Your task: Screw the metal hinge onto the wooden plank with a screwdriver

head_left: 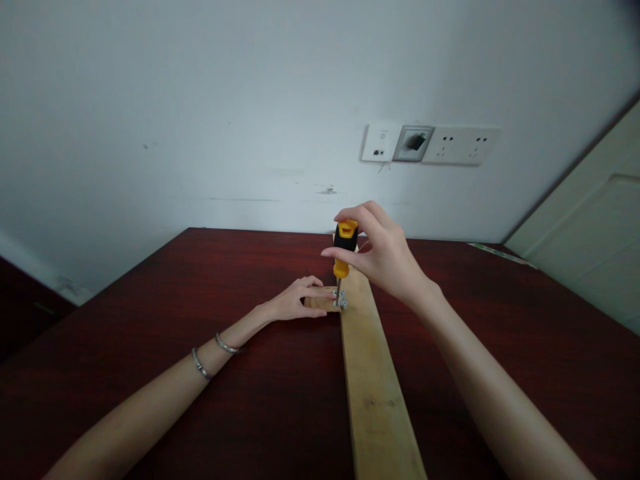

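Observation:
My right hand [383, 247] grips the yellow and black handle of a screwdriver [341, 269], held nearly upright. Its shaft points down onto a small metal hinge [340, 300], where the tip is too small to make out. The hinge lies across the joint between a small wooden block [315, 302] and a long wooden board [373, 373]. My left hand [295, 299] is laid around the small block, fingers on its far side and thumb along the near side, pressing it beside the board. Two silver bracelets [201, 363] circle the left forearm.
The dark red wooden table [270, 400] stands against a white wall [250, 100]. Wall sockets [460, 145] and a black plug [416, 141] are above its back edge. A pale panelled door [595, 220] is at the right. The long board runs from the back edge towards me.

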A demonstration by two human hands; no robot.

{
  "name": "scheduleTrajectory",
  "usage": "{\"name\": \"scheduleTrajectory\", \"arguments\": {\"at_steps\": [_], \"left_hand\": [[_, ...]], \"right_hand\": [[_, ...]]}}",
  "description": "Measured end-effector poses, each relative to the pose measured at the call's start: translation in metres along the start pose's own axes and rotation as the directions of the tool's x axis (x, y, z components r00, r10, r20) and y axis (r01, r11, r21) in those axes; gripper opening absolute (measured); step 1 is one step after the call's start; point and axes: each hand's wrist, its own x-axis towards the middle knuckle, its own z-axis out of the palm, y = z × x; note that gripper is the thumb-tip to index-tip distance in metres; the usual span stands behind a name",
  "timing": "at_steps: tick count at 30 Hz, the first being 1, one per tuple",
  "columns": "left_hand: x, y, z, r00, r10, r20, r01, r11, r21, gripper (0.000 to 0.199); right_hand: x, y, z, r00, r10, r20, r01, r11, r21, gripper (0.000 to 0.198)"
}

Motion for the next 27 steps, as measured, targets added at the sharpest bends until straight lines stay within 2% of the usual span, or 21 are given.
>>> {"name": "scheduleTrajectory", "arguments": {"at_steps": [3, 6, 9, 12, 20, 27], "left_hand": [[0.000, 0.002, -0.001, 1.000, -0.011, 0.004, 0.011, 1.000, 0.005, 0.042], [0.000, 0.003, -0.001, 1.000, -0.007, 0.006, 0.007, 1.000, 0.003, 0.041], [0.000, 0.002, -0.001, 1.000, -0.004, 0.001, 0.004, 1.000, -0.004, 0.042], [0.000, 0.000, -0.001, 1.000, -0.002, -0.001, 0.002, 1.000, -0.012, 0.044], [0.000, 0.000, 0.000, 1.000, 0.013, -0.009, -0.013, 0.999, -0.045, 0.040], [0.000, 0.000, 0.000, 1.000, 0.001, -0.013, -0.002, 0.999, -0.054, 0.041]], "right_hand": [[0.001, -0.002, -0.001, 0.999, 0.019, 0.042, -0.018, 0.999, -0.026, 0.032], [0.002, -0.004, -0.007, 0.992, 0.028, 0.124, -0.026, 1.000, -0.015, 0.037], [0.003, -0.004, -0.015, 0.975, -0.009, 0.220, -0.002, 0.999, 0.050, 0.041], [0.003, -0.003, -0.022, 0.964, -0.039, 0.263, 0.016, 0.996, 0.088, 0.042], [0.004, 0.003, -0.014, 0.992, -0.022, 0.128, 0.005, 0.991, 0.132, 0.029], [0.002, -0.001, -0.020, 0.983, -0.012, 0.185, -0.014, 0.991, 0.134, 0.038]]}}
